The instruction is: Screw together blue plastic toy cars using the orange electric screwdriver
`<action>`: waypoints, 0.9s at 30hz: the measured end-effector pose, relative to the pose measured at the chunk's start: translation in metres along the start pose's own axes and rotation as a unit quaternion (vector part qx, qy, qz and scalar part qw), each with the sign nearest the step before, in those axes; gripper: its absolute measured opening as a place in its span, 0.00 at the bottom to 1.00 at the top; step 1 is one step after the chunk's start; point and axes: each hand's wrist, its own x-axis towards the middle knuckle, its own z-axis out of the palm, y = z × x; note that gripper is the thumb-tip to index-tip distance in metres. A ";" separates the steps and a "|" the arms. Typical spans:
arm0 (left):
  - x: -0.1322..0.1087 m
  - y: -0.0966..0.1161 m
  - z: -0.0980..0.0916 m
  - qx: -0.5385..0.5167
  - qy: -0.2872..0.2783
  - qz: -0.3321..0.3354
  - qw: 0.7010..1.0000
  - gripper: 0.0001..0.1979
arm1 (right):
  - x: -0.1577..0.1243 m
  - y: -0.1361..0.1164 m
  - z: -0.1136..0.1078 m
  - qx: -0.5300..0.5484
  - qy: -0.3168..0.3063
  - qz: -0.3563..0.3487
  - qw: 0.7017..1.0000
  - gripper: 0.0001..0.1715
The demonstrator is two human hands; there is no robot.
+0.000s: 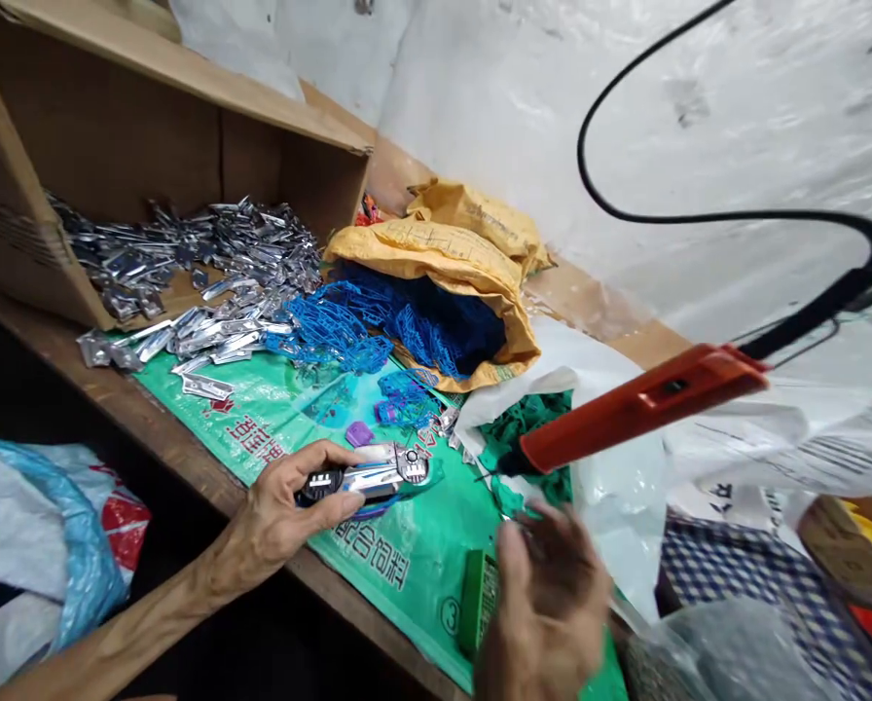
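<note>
My left hand (279, 506) pinches a silver-and-black plastic piece (384, 471) with round and ribbed details, thumb in front and fingers behind. What it belongs to I cannot make out. My right hand (549, 594) is smeared by motion at the lower right, beside a small green box (478, 599); whether it holds anything does not show. Just above that hand hangs a red-orange electric screwdriver (640, 409), tip pointing left. A purple piece (359, 433) and tangled blue plastic parts (407, 389) lie beyond my left hand.
Shiny silver parts (238, 248) spill from a cardboard box (136, 127) at the left. A yellow sack (436, 243) holds more blue parts, and a white bag (618, 516) holds green ones. Green sheeting (378, 555) covers the table, whose wooden edge (188, 458) faces me.
</note>
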 end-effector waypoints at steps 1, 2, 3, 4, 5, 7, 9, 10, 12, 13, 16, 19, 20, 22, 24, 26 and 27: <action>-0.003 -0.001 0.001 0.009 0.011 0.009 1.000 0.18 | -0.016 0.006 0.007 0.033 -0.068 0.063 0.995 0.30; -0.006 -0.004 0.002 0.017 0.020 0.026 0.999 0.17 | -0.030 0.011 0.015 0.070 -0.133 0.124 0.981 0.29; -0.009 -0.007 0.004 0.022 0.026 0.048 0.998 0.14 | -0.043 0.015 0.024 0.110 -0.181 0.181 0.960 0.31; -0.011 -0.010 0.006 0.024 0.028 0.073 0.997 0.12 | -0.053 0.018 0.033 0.152 -0.217 0.229 0.937 0.36; -0.014 -0.014 0.007 0.022 0.028 0.092 0.995 0.11 | -0.061 0.019 0.041 0.195 -0.240 0.263 0.914 0.40; -0.018 -0.022 0.007 0.010 0.017 0.092 0.996 0.11 | -0.069 0.018 0.054 0.255 -0.252 0.285 0.889 0.42; -0.020 -0.028 0.004 -0.032 0.007 0.048 0.998 0.12 | -0.071 0.015 0.059 0.283 -0.250 0.291 0.879 0.41; -0.020 -0.029 0.002 -0.064 0.002 0.023 0.998 0.15 | -0.070 0.014 0.059 0.287 -0.251 0.294 0.877 0.41; -0.020 -0.029 -0.003 -0.129 -0.007 -0.016 0.992 0.24 | -0.069 0.014 0.056 0.284 -0.260 0.300 0.873 0.42; -0.020 -0.028 -0.005 -0.148 -0.017 -0.028 0.988 0.25 | -0.069 0.015 0.054 0.280 -0.262 0.301 0.873 0.42; -0.018 -0.026 -0.011 -0.133 -0.057 -0.040 0.989 0.19 | -0.072 0.015 0.052 0.268 -0.263 0.306 0.875 0.39; -0.017 -0.026 -0.016 -0.100 -0.058 -0.043 0.992 0.19 | -0.077 0.013 0.054 0.259 -0.256 0.305 0.880 0.36; -0.016 -0.025 -0.019 -0.096 -0.042 -0.046 0.993 0.19 | -0.076 0.014 0.053 0.256 -0.251 0.302 0.884 0.35; -0.014 -0.023 -0.030 -0.098 0.009 -0.053 0.994 0.18 | -0.071 0.019 0.050 0.254 -0.227 0.291 0.894 0.34; -0.012 -0.018 -0.048 -0.125 0.090 -0.062 0.986 0.17 | -0.060 0.029 0.040 0.273 -0.181 0.295 0.898 0.34; -0.009 -0.011 -0.066 -0.184 0.190 -0.059 0.963 0.18 | -0.046 0.040 0.027 0.317 -0.141 0.333 0.877 0.36; -0.008 -0.007 -0.074 -0.208 0.202 -0.073 0.954 0.18 | -0.040 0.044 0.020 0.343 -0.137 0.364 0.855 0.37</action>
